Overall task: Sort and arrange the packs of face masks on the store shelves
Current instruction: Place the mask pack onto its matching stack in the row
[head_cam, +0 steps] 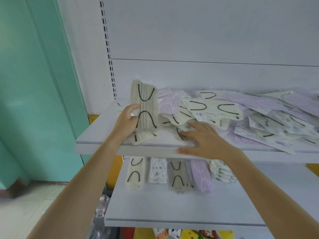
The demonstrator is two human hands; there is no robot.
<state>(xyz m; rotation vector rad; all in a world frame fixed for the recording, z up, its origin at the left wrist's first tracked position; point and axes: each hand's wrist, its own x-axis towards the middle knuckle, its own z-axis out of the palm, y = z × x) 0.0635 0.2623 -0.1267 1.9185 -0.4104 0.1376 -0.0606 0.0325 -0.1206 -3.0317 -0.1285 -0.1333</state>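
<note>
- The left hand (126, 121) grips a clear-wrapped pack of grey-beige pleated masks with black ear loops (145, 104). Its fingers curl round the pack's left edge, and the pack stands upright above the left end of the white upper shelf (107, 144).
  - The wrap looks slick and the hold is on one edge only, so the pack could probably twist or slip out.
- Under that pack a cream pack with black loops (143, 138) lies flat near the shelf's front lip.
  - A knock from the held pack could push it over the edge.
- On the white lower shelf (155, 213) five sorted stacks stand side by side along the far part. From the left they are cream (135, 173), white with a bluish print (158, 170), grey-beige (177, 176), lilac (202, 176) and white with a green print (221, 171).
  - The grey-beige stack looks like the held pack's home, though cream and grey-beige are close in tone and easy to mix up.
- The right hand (205, 140) is spread flat with the palm down and holds nothing. Its thumb is at the upper shelf's front edge, and its fingertips reach a grey-beige pack (179, 133) at the heap's near edge.
  - I cannot tell whether the hand is pressing down.
- To the right, a loose heap of unsorted packs (241, 114) in cream, lilac and printed white overlaps at all angles and runs out of view.
  - Dragging one pack from underneath would likely set the glossy wrappers sliding.
  - The packs at the near right, which overhang the lip, would go first.
</note>
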